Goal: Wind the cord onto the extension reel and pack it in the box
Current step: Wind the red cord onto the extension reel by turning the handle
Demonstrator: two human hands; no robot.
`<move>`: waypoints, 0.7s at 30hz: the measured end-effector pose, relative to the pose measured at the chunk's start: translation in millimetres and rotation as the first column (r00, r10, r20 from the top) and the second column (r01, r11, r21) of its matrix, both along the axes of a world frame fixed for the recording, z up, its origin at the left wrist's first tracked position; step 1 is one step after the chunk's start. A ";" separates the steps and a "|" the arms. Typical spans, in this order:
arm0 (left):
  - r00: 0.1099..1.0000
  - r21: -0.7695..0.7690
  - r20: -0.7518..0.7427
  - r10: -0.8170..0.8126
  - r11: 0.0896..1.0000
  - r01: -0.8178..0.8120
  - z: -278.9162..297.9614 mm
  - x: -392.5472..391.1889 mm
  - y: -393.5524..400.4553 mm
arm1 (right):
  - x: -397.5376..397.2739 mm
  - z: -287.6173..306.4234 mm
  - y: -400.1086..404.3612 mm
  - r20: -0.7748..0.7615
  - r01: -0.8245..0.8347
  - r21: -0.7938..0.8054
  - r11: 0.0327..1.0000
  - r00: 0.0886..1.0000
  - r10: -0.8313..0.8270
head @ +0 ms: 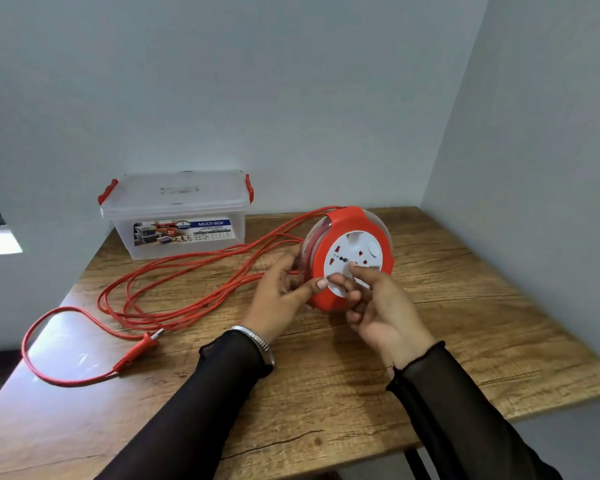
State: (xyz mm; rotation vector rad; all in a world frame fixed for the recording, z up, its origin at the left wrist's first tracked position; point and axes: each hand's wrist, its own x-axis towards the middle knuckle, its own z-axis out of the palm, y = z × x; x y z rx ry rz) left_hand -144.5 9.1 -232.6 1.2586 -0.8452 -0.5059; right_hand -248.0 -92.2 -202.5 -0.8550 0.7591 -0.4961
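Both hands are gripping the reel (352, 258) mid-frame: left hand (280, 292) steadying its rim, right hand (378, 303) pinching the white hub. Winding is just starting; next, turning should draw in the loose cord (174, 282).

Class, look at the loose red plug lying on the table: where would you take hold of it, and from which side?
Grip the plug by its thick red body, probably from above, fingers pinching its two long sides. It lies flat on the table, pins pointing up-right and the cord leaving its lower-left end, so both sides look free. Avoid the metal pins.
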 end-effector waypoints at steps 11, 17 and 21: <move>1.000 -0.047 0.014 0.017 0.999 -0.016 -1.1 5.8 -0.5 | -26.4 -28.5 8.4 -0.275 -0.182 -0.915 0.359 0.934 -0.229; 0.999 -0.002 0.041 -0.007 1.000 0.007 0.1 11.1 3.1 | -41.3 6.9 -27.2 -0.318 -0.448 -0.564 -0.693 0.893 -0.319; 0.999 -0.013 0.046 -0.025 1.000 0.026 0.6 10.5 3.9 | -28.4 33.1 -41.7 -0.295 -0.428 -0.153 -0.891 0.880 -0.372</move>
